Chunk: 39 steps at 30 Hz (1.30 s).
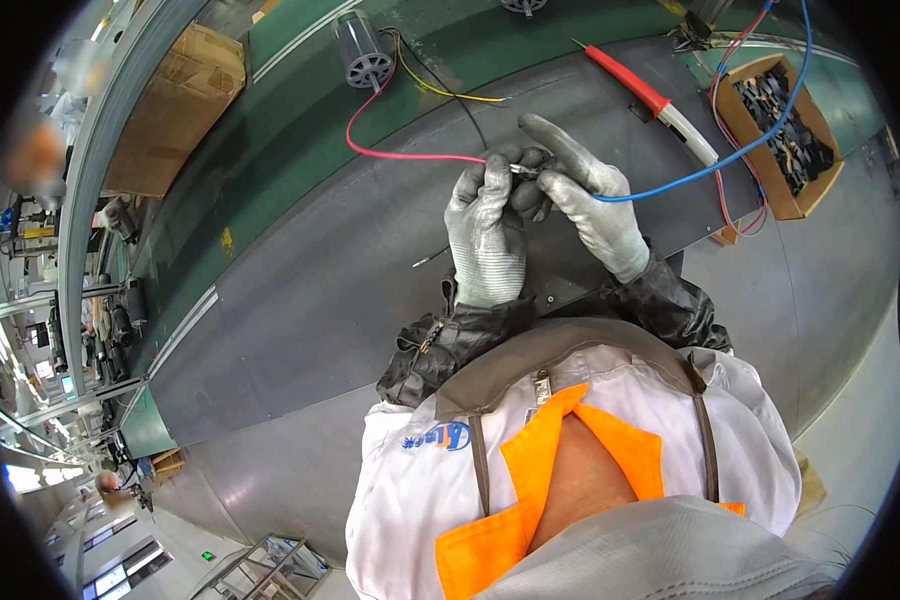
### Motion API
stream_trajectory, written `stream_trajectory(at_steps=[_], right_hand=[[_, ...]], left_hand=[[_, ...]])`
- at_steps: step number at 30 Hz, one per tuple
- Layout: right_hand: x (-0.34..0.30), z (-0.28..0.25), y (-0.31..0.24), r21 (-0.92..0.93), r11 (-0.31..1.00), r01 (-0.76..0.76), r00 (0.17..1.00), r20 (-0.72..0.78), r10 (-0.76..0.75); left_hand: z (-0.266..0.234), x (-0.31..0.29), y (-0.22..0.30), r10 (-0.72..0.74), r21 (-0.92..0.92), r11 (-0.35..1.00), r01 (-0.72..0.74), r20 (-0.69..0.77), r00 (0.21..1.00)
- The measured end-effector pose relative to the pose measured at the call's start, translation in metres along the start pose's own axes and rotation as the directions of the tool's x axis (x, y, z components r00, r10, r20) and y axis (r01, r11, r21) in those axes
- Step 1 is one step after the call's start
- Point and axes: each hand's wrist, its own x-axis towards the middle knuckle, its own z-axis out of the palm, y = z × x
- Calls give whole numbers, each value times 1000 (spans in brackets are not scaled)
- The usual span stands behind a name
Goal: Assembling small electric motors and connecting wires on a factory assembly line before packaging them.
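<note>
Both of my hands wear grey-coated gloves and meet above the dark work surface. My left hand (pixel 487 235) pinches the end of a red wire (pixel 400 155), which runs from a cylindrical motor (pixel 363 48) at the far left. With thumb and fingers, my right hand (pixel 598 208) grips the end of a blue wire (pixel 692 180), its index finger stretched out. Between the fingertips of both hands sits a small metal and dark piece (pixel 522 170), partly hidden; I cannot tell whether the two wires are joined there. Yellow and black wires (pixel 450 93) also leave the motor.
A red-and-white pen-shaped tool (pixel 655 105) with a thin metal tip lies beyond my right hand. At the far right, a cardboard box (pixel 792 208) holds many small dark parts, with blue and red cables looping beside it. A large carton (pixel 175 110) stands at left behind a metal rail (pixel 75 200).
</note>
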Motion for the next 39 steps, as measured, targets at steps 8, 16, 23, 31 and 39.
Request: stream_trajectory(at_steps=[8, 16, 23, 31, 39], right_hand=[[10, -41, -33, -449, 871, -199, 937, 173, 304], [11, -233, 3, -978, -162, -131, 971, -94, -219], [92, -137, -4, -748, 661, -60, 998, -43, 41], [215, -75, 24, -638, 767, 65, 858, 428, 283], [195, -57, 10, -882, 168, 440, 884, 458, 95]], left_hand=[[-15, 10, -14, -60, -38, 997, 61, 33, 998], [-54, 3, -43, -289, -255, 928, 270, -38, 957], [-34, -22, -55, -419, -260, 838, 479, 253, 872], [-39, -19, -48, -326, -247, 894, 375, 215, 920], [-38, -18, -37, -259, -262, 905, 335, 286, 923]])
